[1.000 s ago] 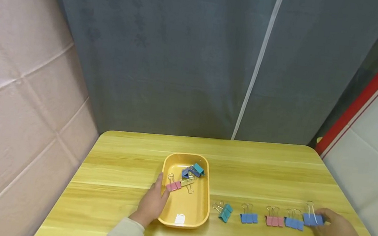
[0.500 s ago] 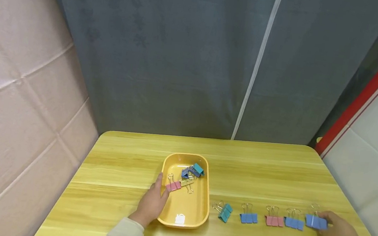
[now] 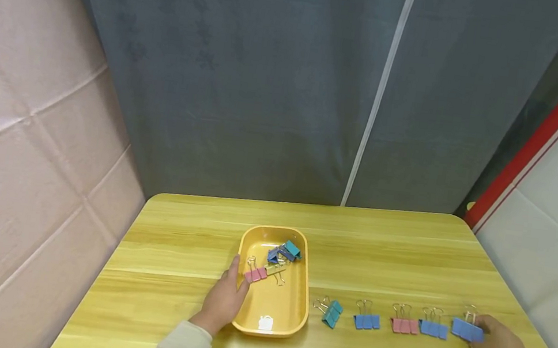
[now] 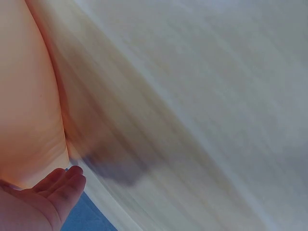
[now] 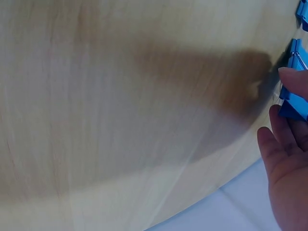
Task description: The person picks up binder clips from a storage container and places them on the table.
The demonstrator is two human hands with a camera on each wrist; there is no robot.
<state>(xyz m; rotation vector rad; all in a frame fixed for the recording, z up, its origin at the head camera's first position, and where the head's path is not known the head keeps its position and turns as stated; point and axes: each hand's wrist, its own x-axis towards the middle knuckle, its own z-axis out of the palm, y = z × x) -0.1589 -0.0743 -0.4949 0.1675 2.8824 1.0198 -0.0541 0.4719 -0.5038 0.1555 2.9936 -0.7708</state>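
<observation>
My left hand holds the left side of a yellow tray, its thumb over the rim and its fingers along the outer wall. In the left wrist view, the fingers lie close against the tray's wall. Far right, my right hand pinches a blue binder clip between thumb and fingers, the clip low over or on the table. To its left, in a row, are another blue binder clip, a pink one, a blue one and a tilted teal one.
Inside the tray lie a pink binder clip, a yellow one and a cluster of blue and teal ones. The wooden table ends at a grey curtain, with pale walls on both sides.
My right hand has moved slightly right and toward me with the blue binder clip, whose wire handles have shifted. My left hand and the tray have stayed nearly still.
</observation>
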